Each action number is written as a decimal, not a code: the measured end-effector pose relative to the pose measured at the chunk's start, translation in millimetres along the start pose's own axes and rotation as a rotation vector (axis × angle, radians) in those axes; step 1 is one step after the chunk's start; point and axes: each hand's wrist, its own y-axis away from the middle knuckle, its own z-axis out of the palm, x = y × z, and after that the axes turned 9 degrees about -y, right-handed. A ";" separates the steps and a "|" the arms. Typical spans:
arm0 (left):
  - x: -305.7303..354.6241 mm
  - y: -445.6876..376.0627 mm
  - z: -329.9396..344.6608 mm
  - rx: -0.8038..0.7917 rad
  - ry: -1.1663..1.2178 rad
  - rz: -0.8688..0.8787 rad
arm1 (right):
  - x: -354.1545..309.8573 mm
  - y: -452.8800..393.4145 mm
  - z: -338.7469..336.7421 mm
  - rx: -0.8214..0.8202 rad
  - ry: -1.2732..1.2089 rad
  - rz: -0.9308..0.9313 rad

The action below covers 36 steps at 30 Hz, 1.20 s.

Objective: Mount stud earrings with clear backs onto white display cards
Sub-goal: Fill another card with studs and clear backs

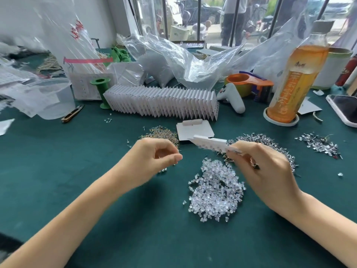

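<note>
Nearest on the green table (pixel 58 171) lies a heap of clear backs (pixel 217 192), spread between the two forearms. Just above it the right hand (pixel 264 171) pinches a white display card (pixel 210 145) by one end, the card held edge-on and tilted over the cloth, with small studs poking from its underside. The left hand (pixel 152 159) hovers beside it, fingers curled with thumb against fingertips (whether anything tiny sits in that pinch, I cannot tell). Behind the left hand is a pile of brownish stud earrings (pixel 164 133), and behind the right a larger silvery pile (pixel 270 142), with a smaller scatter (pixel 320 145) off to the right. A blank card (pixel 195 130) lies flat between the piles. Farther back, a long row of finished cards (pixel 162 103) stands fanned like an accordion, next to a green spool (pixel 101 91). A bottle of amber tea (pixel 297 78), an orange tape dispenser (pixel 251 84) and crumpled plastic bags (pixel 173 60) crowd the far edge by the window.
</note>
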 end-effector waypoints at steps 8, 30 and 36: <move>2.5 32.1 6.0 -0.154 -0.141 0.269 | 0.4 0.4 0.4 0.036 0.003 0.054; 0.6 17.2 1.3 -0.050 0.106 0.146 | -0.2 -0.8 1.0 0.007 -0.028 -0.041; 11.6 -21.0 -12.5 0.021 0.260 0.041 | -4.9 -2.7 -1.7 -0.233 0.095 -0.294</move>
